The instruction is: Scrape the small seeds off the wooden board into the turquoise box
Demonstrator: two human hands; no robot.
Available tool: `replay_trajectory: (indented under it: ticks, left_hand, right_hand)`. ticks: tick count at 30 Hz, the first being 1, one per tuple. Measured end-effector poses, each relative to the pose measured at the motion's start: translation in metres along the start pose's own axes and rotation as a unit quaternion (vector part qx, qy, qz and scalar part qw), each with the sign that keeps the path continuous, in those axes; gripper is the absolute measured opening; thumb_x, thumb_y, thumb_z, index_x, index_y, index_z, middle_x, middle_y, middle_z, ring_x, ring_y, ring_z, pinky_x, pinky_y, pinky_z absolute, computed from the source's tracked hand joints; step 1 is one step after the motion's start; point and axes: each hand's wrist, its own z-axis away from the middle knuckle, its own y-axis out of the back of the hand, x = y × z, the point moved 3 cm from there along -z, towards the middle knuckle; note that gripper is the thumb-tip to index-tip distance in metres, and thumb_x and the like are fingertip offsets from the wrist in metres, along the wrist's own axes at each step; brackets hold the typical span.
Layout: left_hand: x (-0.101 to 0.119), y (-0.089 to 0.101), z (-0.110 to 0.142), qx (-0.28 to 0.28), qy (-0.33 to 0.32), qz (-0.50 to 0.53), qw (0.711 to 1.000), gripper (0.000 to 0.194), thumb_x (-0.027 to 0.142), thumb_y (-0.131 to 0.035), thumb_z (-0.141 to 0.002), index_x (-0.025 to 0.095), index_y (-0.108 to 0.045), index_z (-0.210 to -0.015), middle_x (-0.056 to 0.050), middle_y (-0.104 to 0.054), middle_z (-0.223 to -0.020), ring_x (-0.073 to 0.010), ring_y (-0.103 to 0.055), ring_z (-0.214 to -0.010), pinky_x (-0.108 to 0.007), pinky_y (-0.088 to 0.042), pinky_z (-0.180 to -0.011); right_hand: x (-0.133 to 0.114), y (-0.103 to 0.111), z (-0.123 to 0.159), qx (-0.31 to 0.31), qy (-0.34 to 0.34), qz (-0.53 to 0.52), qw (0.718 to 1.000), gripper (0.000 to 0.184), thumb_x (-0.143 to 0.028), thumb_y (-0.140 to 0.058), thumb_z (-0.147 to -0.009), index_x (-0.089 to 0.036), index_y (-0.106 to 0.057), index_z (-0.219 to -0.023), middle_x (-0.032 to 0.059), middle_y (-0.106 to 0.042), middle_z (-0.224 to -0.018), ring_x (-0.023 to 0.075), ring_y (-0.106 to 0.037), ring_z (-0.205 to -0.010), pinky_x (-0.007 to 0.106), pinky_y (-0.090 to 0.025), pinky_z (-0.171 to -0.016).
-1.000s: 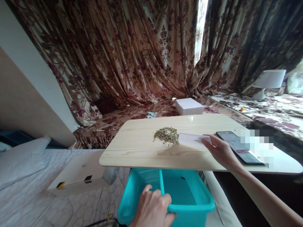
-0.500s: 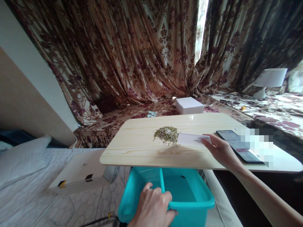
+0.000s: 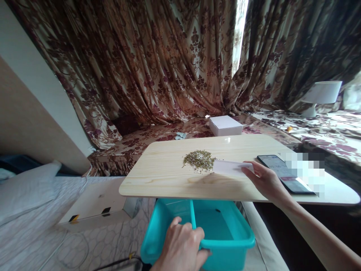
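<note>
My left hand (image 3: 183, 241) is closed around the near rim of a turquoise two-compartment bin (image 3: 225, 244), where its divider meets the rim. The bin is just below the front edge of a pale wooden tabletop (image 3: 152, 180). My right hand (image 3: 265, 178) pinches the right end of a flat white scraper-like piece (image 3: 228, 167). Its left edge meets a loose pile of small green and whitish grains (image 3: 199, 160) on the tabletop. A few grains lie scattered around the pile. Inside the bin's right compartment is a small dark spot (image 3: 217, 210).
A phone (image 3: 279, 173) lies on the tabletop, right beside my right hand. Behind the table are a white box (image 3: 225, 125) and a crumpled pale cloth (image 3: 181, 136). To the left, a white case (image 3: 96, 199) rests on the bed (image 3: 34, 233). A lamp (image 3: 323, 94) stands far right.
The white piece moves very slightly right, and some grains now lie scattered near its upper left edge. My left hand keeps its hold on the bin.
</note>
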Motion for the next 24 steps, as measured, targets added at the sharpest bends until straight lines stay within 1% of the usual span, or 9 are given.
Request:
replay_trajectory:
  ticks: [6,11,15,21,24]
  left_hand:
    - [0.0011,0.0032,-0.0001,-0.009,0.004,0.000,1.000,0.016,0.036,-0.066,-0.078,0.020,-0.066,-0.083,-0.005,-0.065,-0.082,-0.0225,-0.060,-0.085,-0.041,-0.033,-0.094]
    - [0.0009,0.0027,0.0005,-0.009,0.003,0.003,1.000,0.016,0.036,-0.066,-0.077,0.021,-0.066,-0.082,-0.004,-0.065,-0.080,-0.0221,-0.060,-0.084,-0.040,-0.033,-0.094]
    - [0.0009,0.0009,0.0014,-0.003,0.002,0.008,1.000,0.016,0.035,-0.066,-0.078,0.021,-0.066,-0.083,-0.004,-0.065,-0.081,-0.0223,-0.059,-0.085,-0.040,-0.033,-0.095]
    - [0.0021,0.0023,0.0013,-0.003,0.004,0.009,1.000,0.015,0.035,-0.066,-0.077,0.021,-0.066,-0.083,-0.004,-0.065,-0.082,-0.0223,-0.059,-0.085,-0.040,-0.033,-0.094]
    - [0.0021,0.0030,0.0011,-0.007,0.002,0.005,1.000,0.015,0.035,-0.066,-0.078,0.021,-0.065,-0.082,-0.004,-0.065,-0.081,-0.0220,-0.059,-0.084,-0.039,-0.033,-0.094]
  right_hand:
    - [0.0056,0.0004,0.0057,-0.013,0.010,-0.013,1.000,0.031,-0.044,-0.053,-0.077,-0.019,-0.062,-0.093,0.0063,-0.071,-0.082,0.0220,-0.065,-0.076,0.029,-0.050,-0.065]
    - [0.0048,0.0012,0.0058,-0.014,0.003,-0.010,1.000,0.028,-0.042,-0.054,-0.077,-0.020,-0.062,-0.091,0.0057,-0.071,-0.082,0.0223,-0.065,-0.077,0.029,-0.050,-0.066]
    - [0.0046,-0.0001,0.0067,-0.020,0.011,-0.013,1.000,0.026,-0.041,-0.054,-0.078,-0.021,-0.063,-0.092,0.0047,-0.071,-0.083,0.0211,-0.066,-0.076,0.028,-0.051,-0.065]
    - [0.0055,0.0019,0.0057,0.005,0.017,-0.029,0.999,0.024,-0.042,-0.053,-0.078,-0.022,-0.063,-0.089,0.0040,-0.070,-0.080,0.0209,-0.065,-0.075,0.029,-0.051,-0.065]
    - [0.0043,0.0026,0.0046,0.009,0.026,-0.017,0.999,0.024,-0.041,-0.054,-0.078,-0.022,-0.063,-0.087,0.0040,-0.071,-0.079,0.0207,-0.065,-0.074,0.028,-0.052,-0.063]
